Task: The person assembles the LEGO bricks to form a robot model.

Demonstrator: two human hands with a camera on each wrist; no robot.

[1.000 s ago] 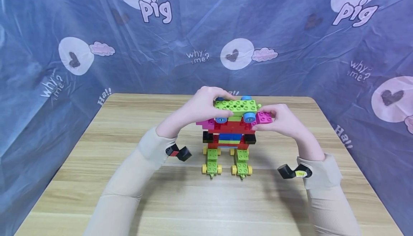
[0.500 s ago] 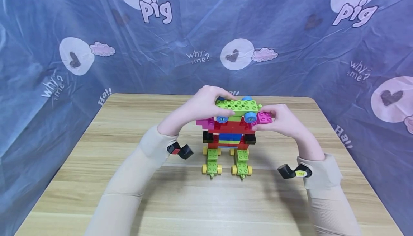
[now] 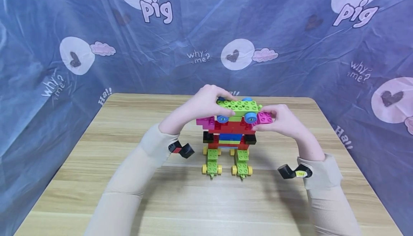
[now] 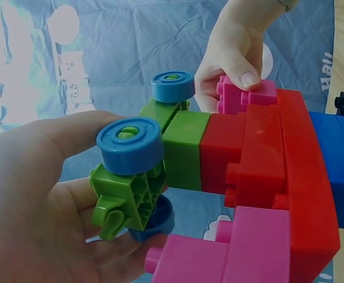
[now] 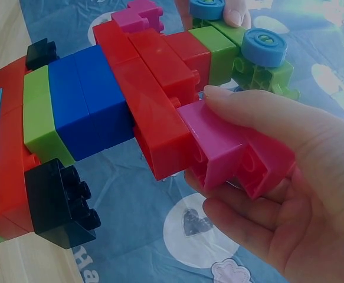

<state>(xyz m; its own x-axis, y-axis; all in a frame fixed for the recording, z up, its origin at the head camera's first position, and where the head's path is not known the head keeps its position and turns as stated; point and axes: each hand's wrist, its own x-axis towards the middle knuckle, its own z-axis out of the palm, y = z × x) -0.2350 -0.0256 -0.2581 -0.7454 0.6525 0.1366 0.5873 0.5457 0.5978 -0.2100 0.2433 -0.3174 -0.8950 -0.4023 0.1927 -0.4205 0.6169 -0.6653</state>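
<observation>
A figure of toy building bricks stands upright on the table. Across its top lies a lime-green wheeled base [image 3: 238,107] with blue wheels. My left hand [image 3: 206,104] grips that base by its left end, thumb in front and fingers behind. Over on the other side, my right hand [image 3: 284,122] pinches stepped pink bricks [image 5: 225,141], its thumb on top and fingers beneath. These pink bricks join the red bricks [image 5: 154,112] of the body. Matching pink bricks [image 4: 219,253] jut out on the left. In the left wrist view a green brick [image 4: 184,150] links the wheeled base to the red ones.
Lower on the figure are blue bricks [image 5: 89,97] and black side bricks [image 5: 59,203]. Two green feet [image 3: 212,164] with yellow wheels rest on the wooden table [image 3: 106,157]. A printed blue cloth [image 3: 206,24] hangs behind and along both sides.
My left hand and the green wheeled base have shifted slightly to the right. My right hand and the lower part of the figure have stayed in place.
</observation>
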